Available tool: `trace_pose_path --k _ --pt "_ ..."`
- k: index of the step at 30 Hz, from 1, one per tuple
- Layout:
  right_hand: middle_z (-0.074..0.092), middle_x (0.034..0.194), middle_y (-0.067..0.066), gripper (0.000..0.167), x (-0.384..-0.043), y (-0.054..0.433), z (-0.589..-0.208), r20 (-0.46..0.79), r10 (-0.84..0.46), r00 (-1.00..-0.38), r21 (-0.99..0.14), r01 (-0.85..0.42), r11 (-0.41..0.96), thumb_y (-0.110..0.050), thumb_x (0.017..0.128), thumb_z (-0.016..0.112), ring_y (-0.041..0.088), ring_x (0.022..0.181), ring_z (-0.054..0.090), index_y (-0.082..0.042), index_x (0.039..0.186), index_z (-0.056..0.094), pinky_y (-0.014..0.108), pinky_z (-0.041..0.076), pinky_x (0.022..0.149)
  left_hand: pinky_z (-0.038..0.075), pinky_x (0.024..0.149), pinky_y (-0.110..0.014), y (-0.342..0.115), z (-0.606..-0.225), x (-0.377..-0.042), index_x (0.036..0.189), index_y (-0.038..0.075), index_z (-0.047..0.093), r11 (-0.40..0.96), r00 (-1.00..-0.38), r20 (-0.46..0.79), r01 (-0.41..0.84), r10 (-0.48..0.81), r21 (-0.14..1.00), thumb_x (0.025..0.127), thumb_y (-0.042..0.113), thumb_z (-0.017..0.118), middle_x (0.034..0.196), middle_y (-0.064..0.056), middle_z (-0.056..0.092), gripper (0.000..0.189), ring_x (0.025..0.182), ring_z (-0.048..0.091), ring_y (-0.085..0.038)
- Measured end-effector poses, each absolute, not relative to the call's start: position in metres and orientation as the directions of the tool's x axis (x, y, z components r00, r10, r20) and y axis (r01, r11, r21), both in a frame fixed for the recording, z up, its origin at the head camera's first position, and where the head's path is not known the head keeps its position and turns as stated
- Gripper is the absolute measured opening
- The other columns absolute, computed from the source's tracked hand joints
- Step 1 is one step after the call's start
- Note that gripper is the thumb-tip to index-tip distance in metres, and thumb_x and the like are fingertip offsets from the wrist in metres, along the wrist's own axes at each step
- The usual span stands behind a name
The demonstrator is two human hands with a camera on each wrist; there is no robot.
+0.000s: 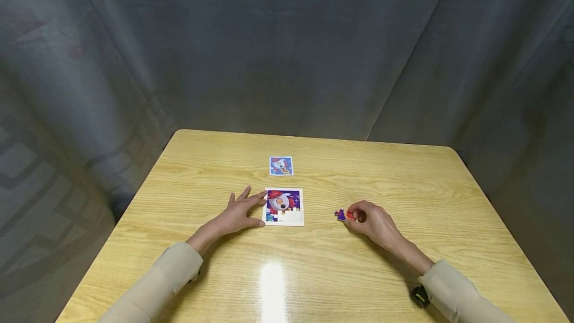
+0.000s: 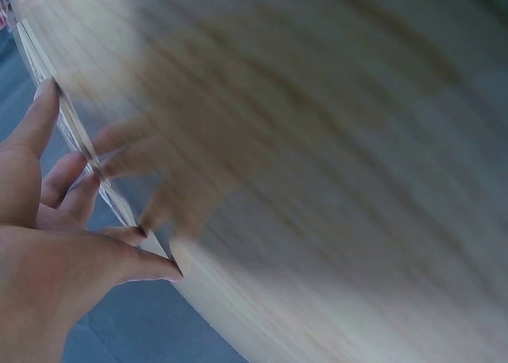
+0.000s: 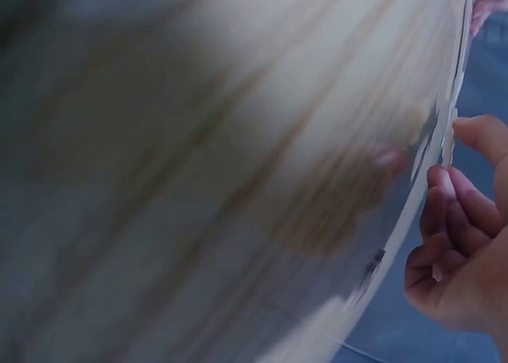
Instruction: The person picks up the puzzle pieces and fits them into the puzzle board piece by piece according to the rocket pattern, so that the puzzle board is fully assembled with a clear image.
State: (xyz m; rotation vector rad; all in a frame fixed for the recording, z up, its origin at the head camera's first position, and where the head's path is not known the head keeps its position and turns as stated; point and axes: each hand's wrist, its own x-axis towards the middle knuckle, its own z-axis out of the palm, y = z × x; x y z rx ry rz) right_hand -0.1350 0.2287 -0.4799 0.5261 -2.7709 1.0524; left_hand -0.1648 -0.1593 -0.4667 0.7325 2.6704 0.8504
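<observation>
Here, no brand, label or readable writing shows anywhere; the only printing is the cartoon rocket artwork on the puzzle parts. The small purple-and-red cardboard jigsaw piece (image 1: 342, 215) sits at the fingertips of the right hand (image 1: 373, 222), whose curled fingers and thumb pinch it just above the tabletop, to the right of the tray and clearly apart from it. The square white-framed jigsaw tray with a partly assembled rocket picture (image 1: 284, 207) lies flat near the middle of the table; its lower strip is white, with the picture not filled in there. The left hand (image 1: 236, 213) lies flat beside the tray's left edge, fingers spread and straight, grasping nothing, with its fingertips touching the frame's rim. Farther from the person, directly behind the tray and separate from it, lies a small rectangular reference card printed with the same rocket (image 1: 281, 165).

The surface is a light yellow wood-grain table with rounded corners (image 1: 403, 183), glossy enough to carry a bright reflection near the front edge. Grey fabric curtains (image 1: 287, 49) hang in folds behind and to both sides. Both forearms wear beige sleeves. The two wrist views are blurred and show little beyond fingers against the wood grain.
</observation>
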Motion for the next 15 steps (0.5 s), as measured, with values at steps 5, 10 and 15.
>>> trace_pose_path --k 5,10,15 --pt "0.061 0.076 -0.006 0.021 -0.132 0.222 -0.478 0.273 -0.292 -0.917 -0.609 -0.399 0.685 -0.013 0.075 0.082 0.01 0.066 0.054 -0.008 0.091 0.069 0.02 0.043 0.054 -0.005 0.104 -0.073 -0.159 -0.467 -0.165 0.132 0.008 0.056 0.699 -0.843 -0.075 0.388 0.532 0.601 0.083 0.031 0.075 0.154 -0.007 0.033 0.058 0.144 0.007 -0.043" --pt "0.061 0.075 -0.007 0.022 -0.13 0.217 -0.474 0.298 -0.294 -0.908 -0.63 -0.418 0.655 -0.012 0.073 0.082 0.009 0.064 0.055 -0.009 0.09 0.069 0.02 0.045 0.054 -0.004 0.104 -0.074 -0.159 -0.468 -0.164 0.132 0.008 0.056 0.698 -0.843 -0.069 0.393 0.534 0.599 0.083 0.031 0.075 0.154 -0.007 0.034 0.058 0.144 0.008 -0.044" --pt "0.061 0.073 -0.007 0.022 -0.13 0.212 -0.472 0.308 -0.299 -0.903 -0.633 -0.429 0.645 -0.01 0.072 0.082 0.003 0.062 0.054 -0.008 0.089 0.069 0.019 0.045 0.054 -0.005 0.104 -0.073 -0.158 -0.467 -0.164 0.133 0.008 0.056 0.698 -0.844 -0.071 0.388 0.531 0.602 0.083 0.031 0.075 0.154 -0.007 0.034 0.058 0.144 0.007 -0.043"
